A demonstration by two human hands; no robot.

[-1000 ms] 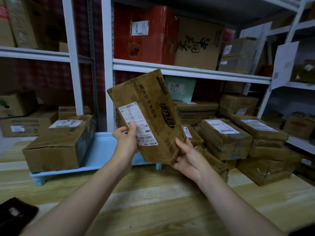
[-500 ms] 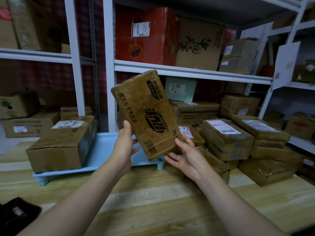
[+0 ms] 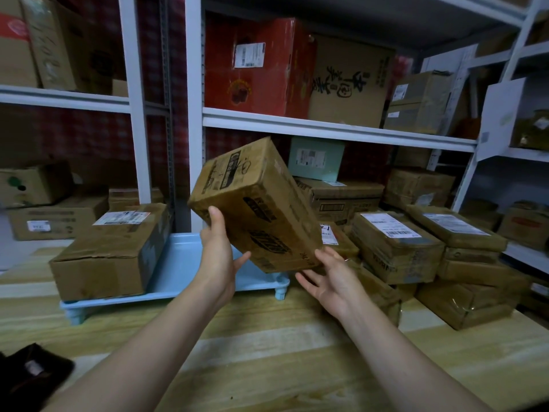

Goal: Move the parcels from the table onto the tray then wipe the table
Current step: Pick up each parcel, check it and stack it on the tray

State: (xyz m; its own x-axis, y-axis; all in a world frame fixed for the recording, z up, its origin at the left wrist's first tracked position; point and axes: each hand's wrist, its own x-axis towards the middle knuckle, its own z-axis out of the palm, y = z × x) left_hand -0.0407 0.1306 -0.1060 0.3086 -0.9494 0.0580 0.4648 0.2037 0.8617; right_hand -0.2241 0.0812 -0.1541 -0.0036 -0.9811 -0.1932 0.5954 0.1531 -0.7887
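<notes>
Parcels [image 3: 398, 245] are lying stacked on the table [image 3: 267, 352], right of the blue tray [image 3: 184, 263] carrying one large carton [image 3: 110, 251]. One tilted parcel [image 3: 255, 203] is hanging above the tray: the left hand [image 3: 218, 257] is gripping its edge; the right hand [image 3: 329, 278] is lying open, fingers [image 3: 322, 254] touching its corner. Level it, then lower it beside the carton. It is hiding the tray's far right corner.

parcel [image 3: 255, 203] tilted above tray [image 3: 184, 263] | left hand [image 3: 219, 257] grips it | right hand [image 3: 329, 278] touches lower corner
</notes>
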